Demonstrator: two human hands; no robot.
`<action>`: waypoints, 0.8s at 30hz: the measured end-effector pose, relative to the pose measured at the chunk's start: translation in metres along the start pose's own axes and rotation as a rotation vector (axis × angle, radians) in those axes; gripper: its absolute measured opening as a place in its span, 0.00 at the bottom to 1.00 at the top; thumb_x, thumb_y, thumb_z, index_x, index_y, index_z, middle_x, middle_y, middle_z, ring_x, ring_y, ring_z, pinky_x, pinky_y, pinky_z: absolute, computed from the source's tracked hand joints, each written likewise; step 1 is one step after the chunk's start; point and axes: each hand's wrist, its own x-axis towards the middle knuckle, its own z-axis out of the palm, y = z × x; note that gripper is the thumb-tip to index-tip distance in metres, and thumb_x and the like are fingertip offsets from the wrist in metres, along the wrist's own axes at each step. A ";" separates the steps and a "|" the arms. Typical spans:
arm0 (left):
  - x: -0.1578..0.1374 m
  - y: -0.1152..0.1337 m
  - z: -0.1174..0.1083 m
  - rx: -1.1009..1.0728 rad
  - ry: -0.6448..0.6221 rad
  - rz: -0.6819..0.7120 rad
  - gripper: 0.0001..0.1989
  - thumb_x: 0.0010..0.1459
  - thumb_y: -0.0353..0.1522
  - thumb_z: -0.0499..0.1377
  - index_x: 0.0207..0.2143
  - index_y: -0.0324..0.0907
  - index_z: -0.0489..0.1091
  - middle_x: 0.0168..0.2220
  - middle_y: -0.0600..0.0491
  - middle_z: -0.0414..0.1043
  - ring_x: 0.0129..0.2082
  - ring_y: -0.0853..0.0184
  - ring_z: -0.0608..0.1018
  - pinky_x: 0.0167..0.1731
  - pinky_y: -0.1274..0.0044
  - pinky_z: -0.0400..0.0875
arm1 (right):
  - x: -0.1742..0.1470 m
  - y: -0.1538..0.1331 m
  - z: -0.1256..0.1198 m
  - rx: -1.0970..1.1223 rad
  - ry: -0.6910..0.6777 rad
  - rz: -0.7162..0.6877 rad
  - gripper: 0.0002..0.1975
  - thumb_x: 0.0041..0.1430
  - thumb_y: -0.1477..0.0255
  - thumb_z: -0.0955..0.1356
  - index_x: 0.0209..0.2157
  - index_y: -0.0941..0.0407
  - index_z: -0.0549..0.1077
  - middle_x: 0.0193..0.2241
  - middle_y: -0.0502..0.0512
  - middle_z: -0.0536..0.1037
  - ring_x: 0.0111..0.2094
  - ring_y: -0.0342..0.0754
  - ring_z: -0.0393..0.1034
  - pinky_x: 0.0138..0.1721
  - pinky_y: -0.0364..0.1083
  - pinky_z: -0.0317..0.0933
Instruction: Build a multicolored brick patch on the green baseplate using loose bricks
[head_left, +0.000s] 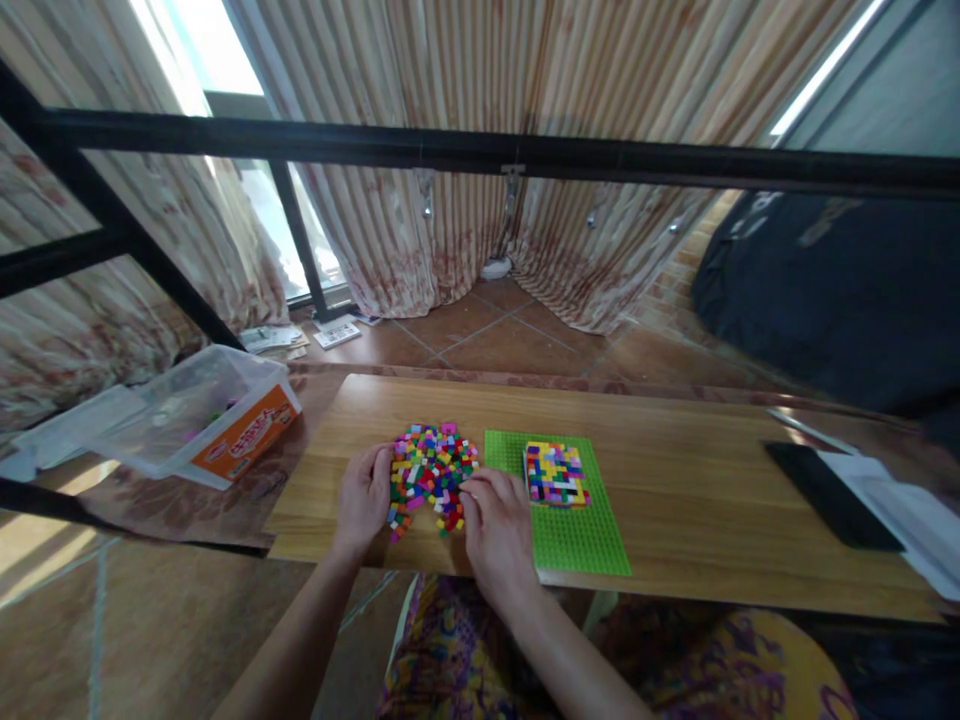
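A loose pile of small multicoloured toy bricks (429,470) lies on the wooden table. At its left edge rests my left hand (365,497), fingers curled and thumb drawn in against them; anything inside is hidden. My right hand (501,530) is at the pile's right side, its thumb and fingers pinched together among the bricks. Whatever is between those fingertips is too small to make out. Just right of this hand lies a green studded baseplate (574,545), partly covered by the hand. A roughly square block of joined, mixed-colour bricks (556,474) sits on its upper part.
The long wooden table (690,480) stretches to the right, where a black flat object (832,497) and white sheets (904,510) lie. On the left stands a clear plastic box (247,375) with an orange label. A dark metal rail (480,150) crosses before striped curtains (465,230).
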 end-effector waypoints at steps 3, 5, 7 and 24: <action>0.000 -0.001 0.000 0.005 -0.009 -0.003 0.22 0.63 0.42 0.46 0.41 0.40 0.76 0.42 0.47 0.78 0.44 0.60 0.77 0.48 0.70 0.69 | 0.004 0.031 -0.027 -0.043 0.129 0.078 0.10 0.64 0.71 0.63 0.36 0.56 0.76 0.40 0.57 0.76 0.44 0.51 0.65 0.48 0.50 0.58; 0.000 0.000 0.000 0.006 -0.010 -0.008 0.22 0.64 0.42 0.46 0.41 0.40 0.76 0.42 0.47 0.78 0.44 0.60 0.77 0.48 0.69 0.69 | 0.006 0.057 -0.043 -0.083 0.217 0.139 0.11 0.64 0.69 0.63 0.36 0.57 0.76 0.40 0.59 0.76 0.44 0.52 0.66 0.48 0.51 0.59; 0.000 0.000 -0.001 0.010 -0.007 -0.007 0.22 0.64 0.42 0.46 0.41 0.40 0.76 0.42 0.46 0.78 0.44 0.59 0.77 0.49 0.69 0.69 | 0.008 0.082 -0.054 -0.137 0.290 0.202 0.13 0.63 0.67 0.62 0.35 0.58 0.76 0.38 0.61 0.76 0.42 0.53 0.67 0.47 0.53 0.59; 0.002 -0.005 0.001 0.041 -0.014 0.004 0.22 0.63 0.43 0.46 0.42 0.40 0.76 0.42 0.46 0.78 0.44 0.60 0.77 0.49 0.69 0.70 | 0.029 0.106 -0.046 -0.217 0.297 0.402 0.13 0.59 0.66 0.62 0.27 0.57 0.73 0.33 0.62 0.77 0.40 0.54 0.67 0.46 0.52 0.58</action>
